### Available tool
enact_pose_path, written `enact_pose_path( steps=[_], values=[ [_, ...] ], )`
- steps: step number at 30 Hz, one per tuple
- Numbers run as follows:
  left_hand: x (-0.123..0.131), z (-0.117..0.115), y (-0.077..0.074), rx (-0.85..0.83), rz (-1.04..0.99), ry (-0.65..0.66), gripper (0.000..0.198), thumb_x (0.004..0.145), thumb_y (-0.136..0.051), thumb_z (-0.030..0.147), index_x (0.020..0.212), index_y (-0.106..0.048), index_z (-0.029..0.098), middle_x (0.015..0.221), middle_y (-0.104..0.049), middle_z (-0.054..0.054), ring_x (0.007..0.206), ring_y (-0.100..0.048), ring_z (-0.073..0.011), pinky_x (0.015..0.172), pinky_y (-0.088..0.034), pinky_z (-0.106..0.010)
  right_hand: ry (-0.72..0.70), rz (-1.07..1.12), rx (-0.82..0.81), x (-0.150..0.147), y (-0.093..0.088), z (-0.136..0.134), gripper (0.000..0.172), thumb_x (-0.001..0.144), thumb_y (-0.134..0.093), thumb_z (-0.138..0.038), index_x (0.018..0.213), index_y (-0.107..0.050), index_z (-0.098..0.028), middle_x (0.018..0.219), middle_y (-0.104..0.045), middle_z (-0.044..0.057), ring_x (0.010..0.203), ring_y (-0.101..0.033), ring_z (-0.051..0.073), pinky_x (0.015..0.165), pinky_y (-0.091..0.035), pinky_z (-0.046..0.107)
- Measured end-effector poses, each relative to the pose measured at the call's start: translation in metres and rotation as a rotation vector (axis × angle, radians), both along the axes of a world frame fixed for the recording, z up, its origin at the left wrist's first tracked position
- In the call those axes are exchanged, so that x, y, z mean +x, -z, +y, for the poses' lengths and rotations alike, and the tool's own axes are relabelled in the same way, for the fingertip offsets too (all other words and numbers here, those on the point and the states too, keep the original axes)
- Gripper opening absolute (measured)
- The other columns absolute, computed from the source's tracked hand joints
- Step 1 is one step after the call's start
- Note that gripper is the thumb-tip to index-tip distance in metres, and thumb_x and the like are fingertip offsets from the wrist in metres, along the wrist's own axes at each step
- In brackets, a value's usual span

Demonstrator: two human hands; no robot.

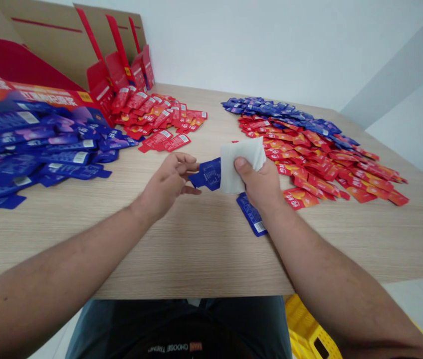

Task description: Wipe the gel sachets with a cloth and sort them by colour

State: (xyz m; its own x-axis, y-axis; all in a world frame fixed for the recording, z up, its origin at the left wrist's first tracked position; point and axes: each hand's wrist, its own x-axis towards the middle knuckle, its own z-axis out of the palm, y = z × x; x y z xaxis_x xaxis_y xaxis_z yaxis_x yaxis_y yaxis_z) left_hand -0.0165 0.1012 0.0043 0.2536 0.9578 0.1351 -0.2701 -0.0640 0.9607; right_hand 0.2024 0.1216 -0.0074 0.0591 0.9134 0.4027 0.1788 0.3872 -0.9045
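Note:
My right hand point(262, 182) is closed on a white ribbed cloth point(231, 172), thumb pressed on its front. Out of the cloth's left side sticks a blue sachet point(209, 174) with a narrow notched end; the rest of it is hidden by the cloth. My left hand point(164, 184) is at that narrow end, fingers and thumb apart above and below it, the fingertips close to or touching its edge. Beneath my right hand, another blue sachet point(251, 214) with a barcode lies on the table point(196, 249), partly covered by the wrist.
Blue sachets point(62, 144) are heaped at left, with red sachets point(159, 112) beyond them. An open red carton point(47, 94) with raised flaps stands behind. Rows of red-orange sachets point(327, 162) and blue sachets point(282, 112) lie at right. A yellow crate point(307, 329) is below the table edge.

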Motion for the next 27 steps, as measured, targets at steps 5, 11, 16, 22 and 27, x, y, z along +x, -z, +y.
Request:
enact_pose_path(
  steps=[5,11,16,22,27],
  values=[
    [0.008,0.0,0.003,-0.294,0.021,0.088,0.029,0.08,-0.07,0.037,0.096,-0.059,0.016,0.087,-0.071,-0.011,0.078,-0.071,-0.0238,0.056,-0.059,-0.032,0.099,-0.189,0.127,0.003,-0.008,-0.007,0.043,0.082,-0.067,-0.061,0.101,-0.066,-0.022,0.103,-0.068,0.007,0.099,-0.065,0.027,0.086,-0.055,0.043],
    [0.011,0.0,0.007,-0.245,-0.01,0.042,0.021,0.08,-0.074,0.024,0.087,-0.056,0.016,0.085,-0.068,-0.005,0.078,-0.069,-0.0181,0.062,-0.061,-0.032,0.136,-0.303,0.155,0.0,-0.013,-0.01,0.033,0.085,-0.065,-0.054,0.096,-0.066,-0.023,0.099,-0.066,0.007,0.099,-0.062,0.027,0.088,-0.052,0.045],
    [0.012,-0.002,0.009,-0.165,-0.017,0.084,0.022,0.079,-0.075,0.022,0.084,-0.055,0.016,0.083,-0.064,-0.001,0.077,-0.067,-0.0156,0.068,-0.063,-0.035,0.159,-0.55,0.309,-0.015,-0.011,-0.02,0.031,0.086,-0.065,-0.052,0.091,-0.067,-0.022,0.116,-0.06,0.012,0.114,-0.054,0.031,0.102,-0.042,0.05],
    [0.012,-0.005,0.01,-0.108,-0.036,0.135,0.019,0.084,-0.07,0.026,0.086,-0.054,0.017,0.084,-0.063,0.0,0.079,-0.065,-0.0149,0.071,-0.064,-0.037,0.258,-0.632,0.316,-0.01,-0.011,-0.015,0.031,0.09,-0.058,-0.053,0.087,-0.062,-0.023,0.09,-0.06,0.008,0.096,-0.056,0.028,0.09,-0.047,0.046],
    [0.013,-0.006,0.011,-0.128,-0.012,0.141,0.015,0.084,-0.068,0.023,0.091,-0.056,0.018,0.088,-0.066,-0.002,0.081,-0.066,-0.0162,0.071,-0.062,-0.035,0.065,-0.594,0.319,-0.012,-0.014,-0.021,0.03,0.09,-0.058,-0.055,0.088,-0.061,-0.025,0.087,-0.063,0.006,0.088,-0.059,0.024,0.081,-0.05,0.038]
  ],
)
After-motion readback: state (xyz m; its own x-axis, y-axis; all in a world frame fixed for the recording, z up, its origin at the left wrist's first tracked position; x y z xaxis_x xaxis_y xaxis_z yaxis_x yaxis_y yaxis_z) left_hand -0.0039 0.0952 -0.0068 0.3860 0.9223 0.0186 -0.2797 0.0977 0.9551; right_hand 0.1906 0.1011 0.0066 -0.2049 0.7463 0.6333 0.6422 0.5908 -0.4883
